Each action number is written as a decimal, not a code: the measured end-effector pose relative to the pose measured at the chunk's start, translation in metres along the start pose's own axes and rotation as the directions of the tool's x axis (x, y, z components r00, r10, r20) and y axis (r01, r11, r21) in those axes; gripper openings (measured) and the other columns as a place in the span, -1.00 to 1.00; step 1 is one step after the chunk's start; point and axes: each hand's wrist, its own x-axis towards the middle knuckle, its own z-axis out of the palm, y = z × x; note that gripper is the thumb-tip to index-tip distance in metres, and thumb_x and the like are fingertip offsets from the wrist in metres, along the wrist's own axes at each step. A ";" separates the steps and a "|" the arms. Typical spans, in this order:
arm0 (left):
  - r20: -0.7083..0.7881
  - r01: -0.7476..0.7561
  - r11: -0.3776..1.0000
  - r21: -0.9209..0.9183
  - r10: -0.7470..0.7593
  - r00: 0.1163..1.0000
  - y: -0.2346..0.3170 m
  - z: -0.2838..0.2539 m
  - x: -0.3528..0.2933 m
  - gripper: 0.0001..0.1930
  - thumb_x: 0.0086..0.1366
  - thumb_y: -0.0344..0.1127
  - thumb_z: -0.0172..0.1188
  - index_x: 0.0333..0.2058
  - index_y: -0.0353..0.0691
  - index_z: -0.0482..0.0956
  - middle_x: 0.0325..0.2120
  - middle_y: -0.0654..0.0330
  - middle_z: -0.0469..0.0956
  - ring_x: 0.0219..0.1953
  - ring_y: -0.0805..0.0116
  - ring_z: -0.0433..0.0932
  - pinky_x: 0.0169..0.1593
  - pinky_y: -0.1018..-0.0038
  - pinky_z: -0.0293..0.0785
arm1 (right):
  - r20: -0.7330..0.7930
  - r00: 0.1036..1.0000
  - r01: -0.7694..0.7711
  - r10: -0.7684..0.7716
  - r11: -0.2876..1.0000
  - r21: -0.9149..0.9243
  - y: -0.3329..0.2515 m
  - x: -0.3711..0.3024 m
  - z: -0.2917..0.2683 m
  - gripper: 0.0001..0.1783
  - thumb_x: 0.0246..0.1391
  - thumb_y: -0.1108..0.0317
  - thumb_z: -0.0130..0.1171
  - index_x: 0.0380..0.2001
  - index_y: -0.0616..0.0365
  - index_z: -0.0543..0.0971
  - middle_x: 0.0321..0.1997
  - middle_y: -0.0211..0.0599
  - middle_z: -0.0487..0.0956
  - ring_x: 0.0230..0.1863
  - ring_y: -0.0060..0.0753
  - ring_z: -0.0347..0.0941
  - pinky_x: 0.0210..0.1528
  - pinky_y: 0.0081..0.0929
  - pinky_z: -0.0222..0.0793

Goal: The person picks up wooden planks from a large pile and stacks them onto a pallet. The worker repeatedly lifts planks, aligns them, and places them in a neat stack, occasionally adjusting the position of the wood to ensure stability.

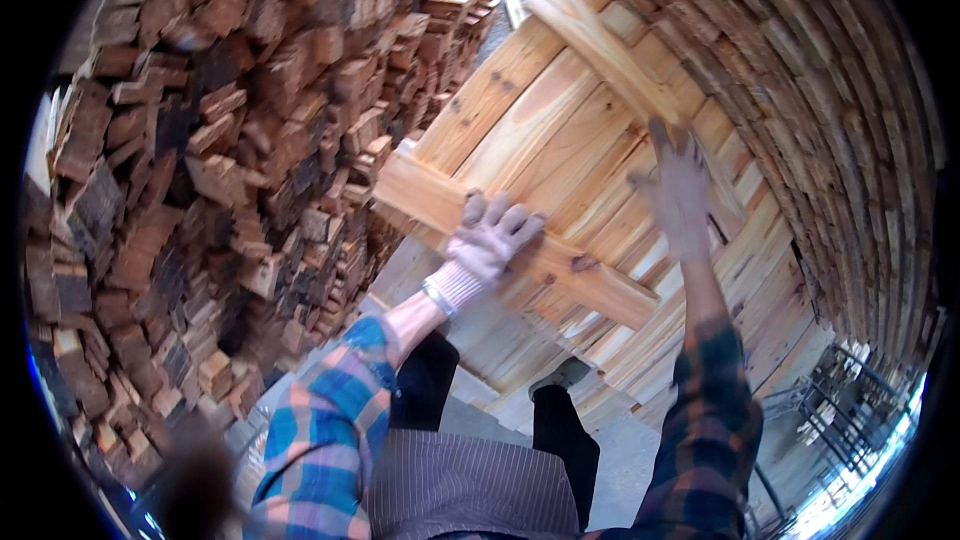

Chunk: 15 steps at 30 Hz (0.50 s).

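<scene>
Honey-coloured slatted wooden panel (555,130) lies beneath the pale-gloved left hand (492,237), fingers spread toward one o'clock; the pale-gloved right hand (680,195) (blurred), thumb and fingers apart, points toward twelve.

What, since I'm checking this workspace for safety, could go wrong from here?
The left hand lies on the near crosspiece of the wooden panel; if the panel shifted, that hand might slip. A visible shoe is close to the pale boards below the panel, so a sliding board might strike it. The wood blocks on the left are piled unevenly; a bump could perhaps dislodge some.
</scene>
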 end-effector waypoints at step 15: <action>0.224 -0.146 -0.608 0.780 0.053 0.973 -0.001 0.025 -0.033 -0.84 0.16 -0.23 -0.04 -0.26 -0.01 0.28 -0.34 0.28 0.24 -0.18 0.28 0.26 0.15 0.10 0.10 | 0.312 0.950 -0.015 -0.014 0.996 0.090 -0.096 -0.221 0.036 -0.02 -0.27 0.07 0.41 0.29 -0.14 0.22 0.00 0.09 0.35 0.07 0.18 0.27 0.13 0.04 0.22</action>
